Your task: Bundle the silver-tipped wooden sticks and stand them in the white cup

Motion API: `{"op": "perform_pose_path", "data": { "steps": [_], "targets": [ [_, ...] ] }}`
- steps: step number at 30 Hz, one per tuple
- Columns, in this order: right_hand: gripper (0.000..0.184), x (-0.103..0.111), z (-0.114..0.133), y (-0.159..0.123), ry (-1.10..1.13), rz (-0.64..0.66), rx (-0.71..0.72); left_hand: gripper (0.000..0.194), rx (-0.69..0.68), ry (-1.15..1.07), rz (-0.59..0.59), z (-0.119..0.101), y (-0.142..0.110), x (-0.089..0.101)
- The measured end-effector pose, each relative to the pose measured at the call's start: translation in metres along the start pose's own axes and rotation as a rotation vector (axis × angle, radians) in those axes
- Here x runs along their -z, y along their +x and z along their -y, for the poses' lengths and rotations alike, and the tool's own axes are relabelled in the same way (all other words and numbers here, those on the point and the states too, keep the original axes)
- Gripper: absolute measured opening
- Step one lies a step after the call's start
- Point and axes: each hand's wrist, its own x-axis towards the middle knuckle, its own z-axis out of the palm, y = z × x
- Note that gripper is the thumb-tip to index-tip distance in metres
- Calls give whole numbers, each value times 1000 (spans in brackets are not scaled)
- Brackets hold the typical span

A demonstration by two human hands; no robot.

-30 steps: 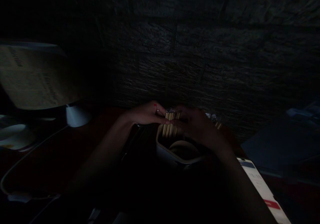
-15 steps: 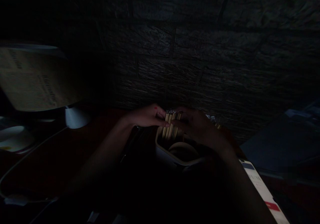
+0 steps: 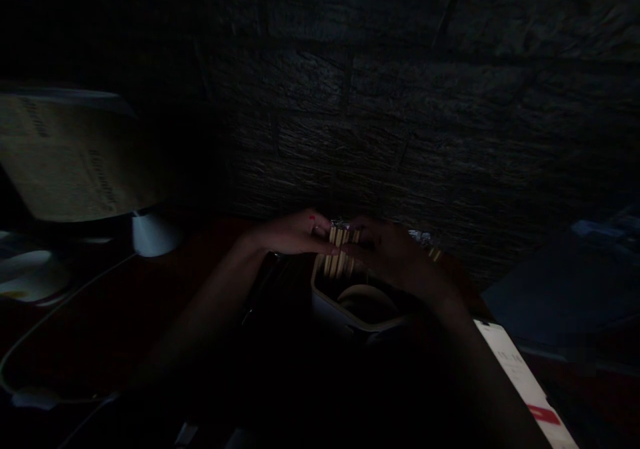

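Observation:
The scene is very dark. My left hand [image 3: 293,233] and my right hand [image 3: 387,252] meet over a small bundle of pale thin sticks [image 3: 337,252], both pinching it with closed fingers. The bundle stands upright over the far left corner of a pale open container [image 3: 333,312]. A rounded pale shape lies inside the container. A bit of crinkled foil shows at the top of the sticks, between my fingertips.
A dark brick-like wall [image 3: 400,115] rises right behind my hands. At left are a tilted printed sheet or box [image 3: 70,155], a white lamp-like base [image 3: 153,234] and a cable [image 3: 45,322]. A lit phone screen [image 3: 523,379] lies at lower right.
The hands stay in place on the sticks. The bundle has been squeezed a little closer together and shifted slightly between the fingers.

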Motion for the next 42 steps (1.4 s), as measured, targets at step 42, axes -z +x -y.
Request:
{"op": "perform_pose_path", "data": {
  "steps": [42],
  "targets": [
    [25,-3,-8,2,129,13,16,34,-44,70,-111,6,2,0]
  ]
}}
